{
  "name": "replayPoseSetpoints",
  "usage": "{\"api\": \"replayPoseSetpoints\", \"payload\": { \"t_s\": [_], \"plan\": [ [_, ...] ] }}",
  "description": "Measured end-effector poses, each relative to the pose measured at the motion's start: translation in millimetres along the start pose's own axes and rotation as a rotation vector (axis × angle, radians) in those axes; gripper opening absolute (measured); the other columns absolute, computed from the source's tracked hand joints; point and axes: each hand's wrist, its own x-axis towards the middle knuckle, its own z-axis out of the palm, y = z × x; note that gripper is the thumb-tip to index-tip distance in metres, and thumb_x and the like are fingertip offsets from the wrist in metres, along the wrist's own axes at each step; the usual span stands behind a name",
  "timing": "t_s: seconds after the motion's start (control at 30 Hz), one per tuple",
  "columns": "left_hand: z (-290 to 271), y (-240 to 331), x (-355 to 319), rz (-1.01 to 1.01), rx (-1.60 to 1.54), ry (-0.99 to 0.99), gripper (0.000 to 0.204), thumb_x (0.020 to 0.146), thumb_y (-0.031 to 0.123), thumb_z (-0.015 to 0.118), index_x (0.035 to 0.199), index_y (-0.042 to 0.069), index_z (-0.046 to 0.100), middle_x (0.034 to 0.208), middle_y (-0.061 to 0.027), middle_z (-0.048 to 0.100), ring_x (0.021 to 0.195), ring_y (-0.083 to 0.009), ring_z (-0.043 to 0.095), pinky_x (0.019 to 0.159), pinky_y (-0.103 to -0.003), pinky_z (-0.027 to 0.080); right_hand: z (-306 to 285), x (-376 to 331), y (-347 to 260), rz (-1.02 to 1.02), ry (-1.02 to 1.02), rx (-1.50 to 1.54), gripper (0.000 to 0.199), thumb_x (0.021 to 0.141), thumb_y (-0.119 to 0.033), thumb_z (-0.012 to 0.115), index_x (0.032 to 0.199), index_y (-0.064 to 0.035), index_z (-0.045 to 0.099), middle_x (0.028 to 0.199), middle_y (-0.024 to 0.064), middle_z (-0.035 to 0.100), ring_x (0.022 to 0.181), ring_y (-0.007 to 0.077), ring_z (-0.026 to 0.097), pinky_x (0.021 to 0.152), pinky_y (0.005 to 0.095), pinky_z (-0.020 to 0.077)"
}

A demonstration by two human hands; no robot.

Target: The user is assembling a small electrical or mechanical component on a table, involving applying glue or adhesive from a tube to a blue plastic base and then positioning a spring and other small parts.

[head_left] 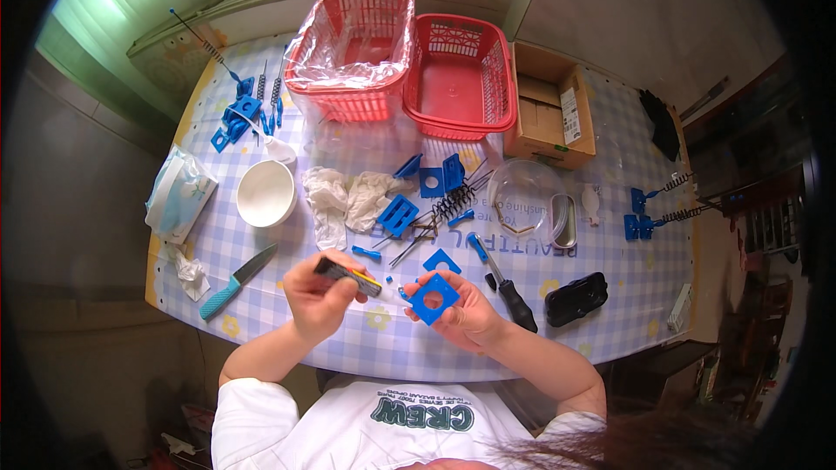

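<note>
The left grip is closed around a small dark bottle with a yellow stripe, tilted so that its pale nozzle points right, toward the left edge of a blue square plate. That plate, with a round hole through it, is pinched in the right grip, above the near side of the table (whether the nozzle touches it, I cannot tell). Just beyond it a second blue piece lies on the checked cloth. To the right are a black-handled screwdriver and a black case; to the left, a knife with a teal handle and, farther off, a white bowl. Crumpled tissues lie beyond the hands, left of a jumble of dark springs. At the far side, two red baskets stand beside a cardboard box.
</note>
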Motion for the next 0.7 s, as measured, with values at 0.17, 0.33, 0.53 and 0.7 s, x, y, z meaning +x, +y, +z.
{"api": "replayPoseSetpoints", "payload": {
  "t_s": [0.17, 0.33, 0.53, 0.7],
  "plan": [
    [-7.7, -0.2, 17.3, -0.159, -0.322, 0.071, 0.014, 0.077, 0.007, 0.057, 0.086, -0.001, 0.050, 0.079, -0.0140, 0.059, 0.063, -0.0157, 0.059, 0.049, -0.021, 0.045, 0.3, 0.7, -0.6, 0.020, -0.012, -0.024, 0.054, 0.072, -0.021, 0.065, 0.118, -0.0084, 0.041, 0.118, 0.0093, 0.046, 0.101, 0.0153, 0.047, 0.094, 0.0353, 0.0326],
    [-21.3, 0.4, 26.6, -0.102, -0.104, 0.073, 0.011, 0.074, -0.001, 0.056, 0.080, 0.002, 0.047, 0.083, -0.0180, 0.059, 0.067, -0.0160, 0.060, 0.057, -0.023, 0.047, -1.4, -0.8, 1.3, 0.008, -0.013, -0.015, 0.052, 0.073, -0.020, 0.065, 0.118, -0.0101, 0.041, 0.119, 0.0094, 0.045, 0.104, 0.0157, 0.045, 0.094, 0.0356, 0.0321],
    [-38.9, -17.4, 24.9, 0.014, 0.741, 0.093, 0.020, 0.070, 0.001, 0.063, 0.088, 0.004, 0.056, 0.074, -0.0056, 0.063, 0.062, -0.0049, 0.056, 0.051, -0.018, 0.039, 0.0, -0.8, 5.5, -0.010, 0.005, -0.047, 0.050, 0.073, -0.021, 0.065, 0.116, -0.0111, 0.043, 0.118, 0.0088, 0.046, 0.103, 0.0179, 0.046, 0.092, 0.0363, 0.0330],
    [-46.5, -35.7, 33.7, -0.117, 0.744, 0.045, 0.028, 0.071, 0.003, 0.062, 0.099, 0.003, 0.056, 0.075, -0.0081, 0.063, 0.060, -0.0081, 0.056, 0.052, -0.021, 0.042, 0.1, -1.0, 4.4, 0.016, -0.003, -0.063, 0.050, 0.072, -0.022, 0.066, 0.116, -0.0112, 0.043, 0.116, 0.0080, 0.047, 0.102, 0.0189, 0.047, 0.090, 0.0354, 0.0335]
  ]
}}
